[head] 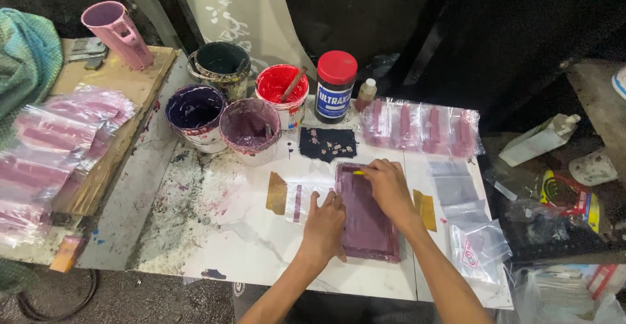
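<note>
From the head camera: the left hand (pixel 324 223) lies flat, fingers spread, pressing the near-left edge of the purple printing frame (pixel 366 216) in the middle of the white tabletop (pixel 261 246). The right hand (pixel 388 187) curls over the frame's far end, gripping a small yellow-tipped tool (pixel 359 173). A clear plastic bag (pixel 301 200) pokes out beneath the frame's left side. Paint tubs (pixel 250 130) crowd behind.

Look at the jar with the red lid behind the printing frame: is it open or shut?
Shut. The jar stands upright with its red lid seated on top, unlike the open red paint tub beside it, which holds a stirring stick.
</note>
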